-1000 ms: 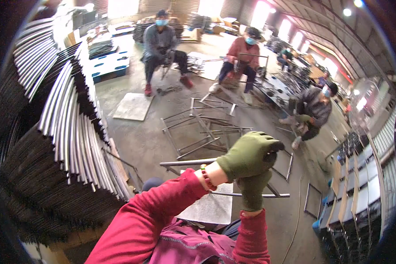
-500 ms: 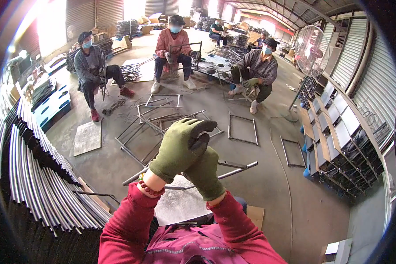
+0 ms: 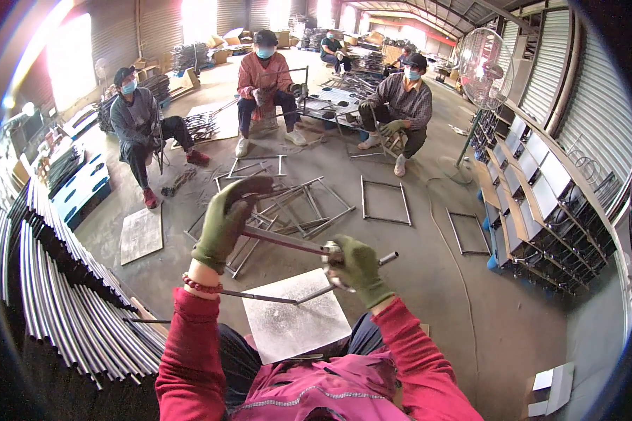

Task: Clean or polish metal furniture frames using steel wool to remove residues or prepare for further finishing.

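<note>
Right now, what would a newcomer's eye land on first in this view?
Probably the green-gloved left hand and right hand near mid-picture, a metal bar stretching between them. Then the shiny metal tubes massed at lower left, and the metal frames piled just beyond the hands.

Gloves (image 3: 361, 270) look like matt knit cloth. The frame (image 3: 282, 241) is smooth metal with a dull sheen, while those tubes (image 3: 77, 326) are way glossier. Board (image 3: 298, 319) is matt and scuffed, can't tell what of. Sleeves (image 3: 195, 351) are soft cloth, bracelet (image 3: 202, 285) shiny beads, floor (image 3: 428, 302) dull and concrete-looking.
</note>
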A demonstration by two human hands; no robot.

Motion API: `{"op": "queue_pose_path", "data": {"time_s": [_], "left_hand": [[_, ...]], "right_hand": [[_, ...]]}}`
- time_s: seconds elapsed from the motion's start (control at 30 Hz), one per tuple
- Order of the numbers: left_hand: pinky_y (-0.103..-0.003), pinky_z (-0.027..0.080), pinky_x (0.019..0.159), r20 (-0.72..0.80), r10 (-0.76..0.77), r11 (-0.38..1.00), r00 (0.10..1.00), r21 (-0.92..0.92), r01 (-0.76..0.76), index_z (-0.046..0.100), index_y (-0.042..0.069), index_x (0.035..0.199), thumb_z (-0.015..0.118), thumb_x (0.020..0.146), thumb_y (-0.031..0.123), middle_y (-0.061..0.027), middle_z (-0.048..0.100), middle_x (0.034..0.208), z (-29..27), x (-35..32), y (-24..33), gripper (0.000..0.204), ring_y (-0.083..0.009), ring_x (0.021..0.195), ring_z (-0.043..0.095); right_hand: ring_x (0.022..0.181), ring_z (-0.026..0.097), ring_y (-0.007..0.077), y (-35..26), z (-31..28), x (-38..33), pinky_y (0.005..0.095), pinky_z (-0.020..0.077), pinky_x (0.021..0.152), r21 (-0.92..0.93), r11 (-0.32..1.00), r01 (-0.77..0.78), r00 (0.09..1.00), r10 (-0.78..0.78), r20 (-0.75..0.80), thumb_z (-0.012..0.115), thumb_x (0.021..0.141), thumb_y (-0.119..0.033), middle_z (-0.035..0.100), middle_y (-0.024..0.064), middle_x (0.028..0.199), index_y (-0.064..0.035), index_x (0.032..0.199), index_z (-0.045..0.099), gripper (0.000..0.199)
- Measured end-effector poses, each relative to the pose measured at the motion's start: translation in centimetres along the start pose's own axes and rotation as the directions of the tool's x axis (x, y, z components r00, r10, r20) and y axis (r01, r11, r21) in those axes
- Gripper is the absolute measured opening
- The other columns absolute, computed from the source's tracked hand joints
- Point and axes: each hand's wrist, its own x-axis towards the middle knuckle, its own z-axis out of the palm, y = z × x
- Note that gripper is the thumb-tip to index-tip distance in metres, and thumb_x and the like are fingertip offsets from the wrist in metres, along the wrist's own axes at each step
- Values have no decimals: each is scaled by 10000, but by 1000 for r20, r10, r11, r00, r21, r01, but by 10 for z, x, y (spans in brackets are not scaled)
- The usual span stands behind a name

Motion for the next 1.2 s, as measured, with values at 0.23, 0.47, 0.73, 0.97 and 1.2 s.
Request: {"op": "queue_pose_path", "data": {"time_s": [0.23,0.47,0.73,0.97,1.2], "left_hand": [[-318,456,796,86,211,948,974,226,-225,623,46,1024,526,767,42,-134,638,952,64,13,22,275,-260,874,605],[-281,393,910,-54,-27,999,998,-27,26,587,-24,1088,465,835,126,-87,619,1068,-2,4,2,319,-168,1004,557],[-369,481,741,60,250,923,966,286,-256,652,89,997,577,742,162,-143,635,911,63,16,13,275,-318,829,604],[-390,477,736,-26,281,911,959,322,-258,658,122,956,554,773,229,-131,638,894,62,18,9,236,-320,835,597],[-379,487,718,-129,125,955,984,284,-84,666,111,939,538,772,229,-128,644,882,37,15,4,241,-299,804,612]], "right_hand": [[712,591,343,-85,9,45,409,476,610,17,983,181,982,-180,-64,714,590,-216,573,131,760,-75,921,536,401],[719,609,334,31,-6,-20,413,467,600,-124,987,-101,993,108,55,710,631,-288,600,154,784,-51,885,560,378],[711,611,342,-39,12,18,408,483,611,160,968,-192,981,186,50,708,611,-235,620,133,792,-104,928,591,362],[656,604,259,-52,-1,23,371,470,581,-130,991,12,996,-23,-88,694,604,-171,597,62,726,-130,863,578,287],[616,588,244,-1,-7,-13,359,447,517,-282,959,-21,992,-15,-124,659,670,-105,543,55,666,-113,835,561,192]]}}
